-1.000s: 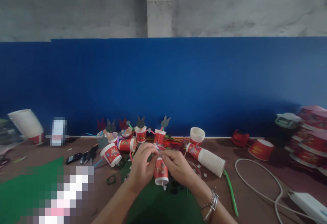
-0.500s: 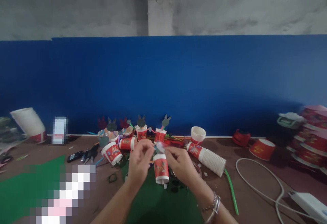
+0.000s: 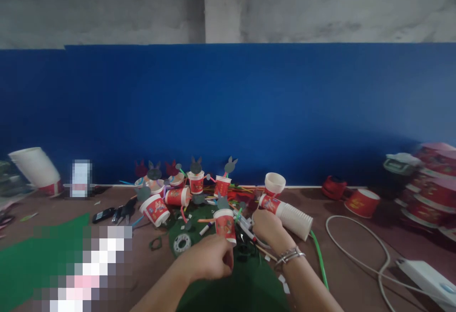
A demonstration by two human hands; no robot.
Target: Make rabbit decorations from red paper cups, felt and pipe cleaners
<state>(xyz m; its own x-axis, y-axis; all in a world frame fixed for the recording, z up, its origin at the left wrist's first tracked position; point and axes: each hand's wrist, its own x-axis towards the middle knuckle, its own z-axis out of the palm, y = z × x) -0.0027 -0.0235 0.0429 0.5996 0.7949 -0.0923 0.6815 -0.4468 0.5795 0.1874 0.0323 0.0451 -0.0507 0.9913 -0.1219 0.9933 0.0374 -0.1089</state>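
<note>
At the left, we see a red-and-white paper cup with a grey paper head (image 3: 155,210) leaning on the brown surface (image 3: 149,281); a bump from our left forearm could tip it over. Our left hand (image 3: 211,257) is curled, knuckles up, just in front of another red-and-white paper cup with grey paper ears (image 3: 225,226), which stands near the middle, slightly tilted. We cannot tell whether the fingers pinch its lower rim; if they press there unevenly, the cup could topple or its thin wall could dent. Our right hand (image 3: 267,226) is bent over the cluttered pens (image 3: 245,226), and what it pinches, if anything, is hidden. Reaching among them, its fingers or the silver bracelets (image 3: 290,255) could catch something and drag it, or nudge the nested stack of white-rimmed paper cups (image 3: 294,219) lying beside it, making it roll.
</note>
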